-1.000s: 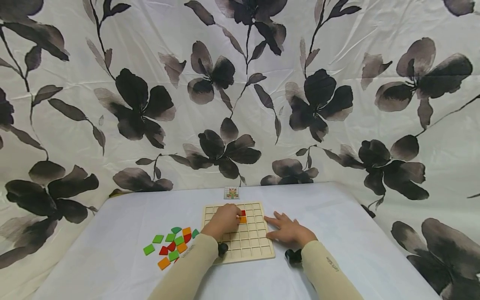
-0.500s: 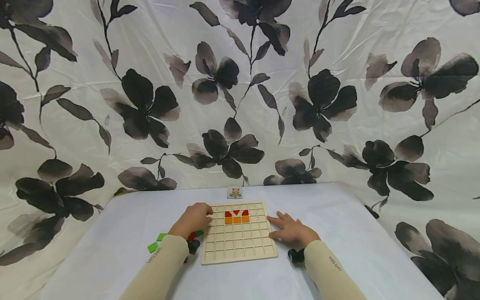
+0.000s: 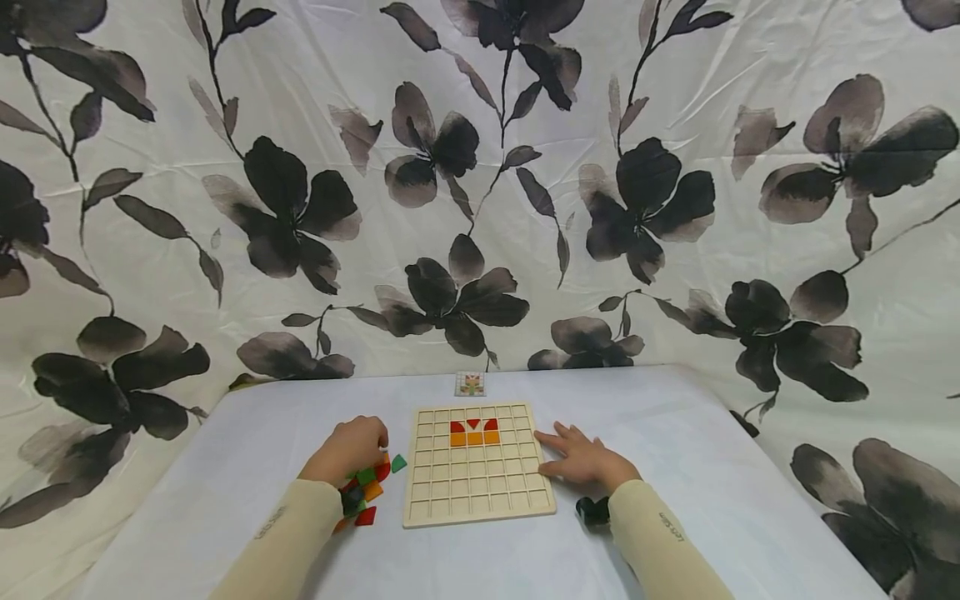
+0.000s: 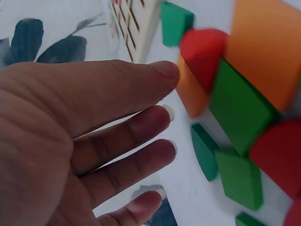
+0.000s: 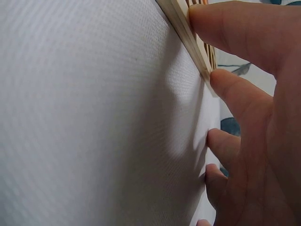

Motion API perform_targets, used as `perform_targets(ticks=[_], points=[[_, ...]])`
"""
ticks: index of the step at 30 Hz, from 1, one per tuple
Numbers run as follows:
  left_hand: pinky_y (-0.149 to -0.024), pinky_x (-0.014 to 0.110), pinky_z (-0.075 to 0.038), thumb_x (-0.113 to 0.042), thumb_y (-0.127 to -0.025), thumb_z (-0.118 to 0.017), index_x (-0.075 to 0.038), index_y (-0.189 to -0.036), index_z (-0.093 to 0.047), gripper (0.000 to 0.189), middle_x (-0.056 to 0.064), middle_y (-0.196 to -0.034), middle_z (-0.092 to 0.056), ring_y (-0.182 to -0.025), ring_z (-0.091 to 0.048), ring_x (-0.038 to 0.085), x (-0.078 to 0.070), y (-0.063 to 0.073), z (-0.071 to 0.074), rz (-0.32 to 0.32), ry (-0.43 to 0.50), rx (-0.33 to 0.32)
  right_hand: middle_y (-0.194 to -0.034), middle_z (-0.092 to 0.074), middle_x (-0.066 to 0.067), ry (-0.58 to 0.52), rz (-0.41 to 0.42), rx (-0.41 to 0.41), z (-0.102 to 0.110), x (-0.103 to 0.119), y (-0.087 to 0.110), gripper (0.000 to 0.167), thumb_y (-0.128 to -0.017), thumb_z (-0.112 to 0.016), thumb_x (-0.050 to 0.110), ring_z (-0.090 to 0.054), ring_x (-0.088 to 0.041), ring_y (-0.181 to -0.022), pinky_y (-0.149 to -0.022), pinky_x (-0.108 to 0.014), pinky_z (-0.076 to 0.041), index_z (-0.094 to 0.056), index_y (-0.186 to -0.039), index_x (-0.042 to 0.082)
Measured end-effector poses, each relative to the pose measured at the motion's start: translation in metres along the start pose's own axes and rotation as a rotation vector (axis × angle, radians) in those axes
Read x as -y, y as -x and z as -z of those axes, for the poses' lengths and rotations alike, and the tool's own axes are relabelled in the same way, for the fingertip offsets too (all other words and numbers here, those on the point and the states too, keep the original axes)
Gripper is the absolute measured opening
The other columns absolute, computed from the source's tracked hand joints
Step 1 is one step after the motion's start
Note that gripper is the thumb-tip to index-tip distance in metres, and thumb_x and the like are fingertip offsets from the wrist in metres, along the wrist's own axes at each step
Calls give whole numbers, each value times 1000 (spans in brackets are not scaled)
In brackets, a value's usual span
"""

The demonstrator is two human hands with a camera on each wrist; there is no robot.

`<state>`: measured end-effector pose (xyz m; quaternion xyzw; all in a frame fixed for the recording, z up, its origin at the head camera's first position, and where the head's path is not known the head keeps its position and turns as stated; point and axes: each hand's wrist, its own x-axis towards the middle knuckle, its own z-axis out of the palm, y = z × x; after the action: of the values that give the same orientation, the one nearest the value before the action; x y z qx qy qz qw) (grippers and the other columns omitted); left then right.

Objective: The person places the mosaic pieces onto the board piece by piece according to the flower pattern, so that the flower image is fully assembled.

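Grid board [image 3: 480,483] lies central, pattern card [image 3: 470,384] at its twelve o'clock, loose tiles [image 3: 372,491] at nine, part-hidden by the left sleeve [image 3: 281,537] but plain in the left-wrist view beside the left hand [image 3: 345,450], fingers loosely extended; right hand [image 3: 579,458], fingers spread, touches the three-o'clock edge; white tabletop [image 3: 637,400], floral cloth [image 3: 555,167] behind.

Here's the curtain [image 3: 480,212], pale and wrinkled, filling the back, big smoky-black flowers [image 3: 270,246] bursting across it, leaves [image 3: 152,218] trailing along thin stems [image 3: 502,117]! Below it runs the counter [image 3: 637,408], plain white, and at its far left corner peeks a yellow sliver [image 3: 237,387].
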<state>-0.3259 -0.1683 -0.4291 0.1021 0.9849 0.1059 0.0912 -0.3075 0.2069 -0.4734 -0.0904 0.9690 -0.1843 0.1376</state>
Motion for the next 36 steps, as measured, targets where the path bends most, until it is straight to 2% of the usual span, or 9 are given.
perform_targets(ticks=[8,17,23,30,36], points=[[-74,36,-53,-11,-83,-71,-4,-100,-72,18,5,-88,-67,-72,-54,19,14,-1,-6,22,41,23,-160,-24,-11,-9,-4,-1,2,1,1,65,-88,-59,50,-16,-40,-148,-112,-69,-11,-40,-147,30],[-78,38,-55,-9,-83,-69,-4,-101,-72,19,5,-91,-67,-73,-55,18,16,-2,-9,12,104,39,-160,-24,-10,-15,-10,1,0,2,1,65,-88,-59,50,-16,-39,-148,-112,-69,-11,-40,-147,31],[-77,37,-55,-9,-84,-70,-3,-104,-71,21,6,-91,-67,-73,-55,18,14,-2,-7,16,114,42,-160,-24,-10,-19,-12,1,0,2,1,65,-88,-59,50,-16,-39,-148,-112,-69,-11,-41,-147,31],[-73,35,-54,-12,-82,-72,-3,-100,-69,20,6,-87,-64,-71,-55,18,13,-4,-10,22,101,25,-161,-23,-9,-16,-11,4,-1,1,1,65,-89,-58,51,-15,-38,-149,-113,-67,-11,-40,-147,32],[-70,34,-49,-15,-79,-75,-7,-91,-66,17,2,-80,-60,-71,-52,18,12,-9,-13,-2,24,-25,-160,-24,-10,-19,-7,4,2,3,3,65,-89,-59,49,-16,-39,-148,-112,-69,-11,-40,-147,30]])
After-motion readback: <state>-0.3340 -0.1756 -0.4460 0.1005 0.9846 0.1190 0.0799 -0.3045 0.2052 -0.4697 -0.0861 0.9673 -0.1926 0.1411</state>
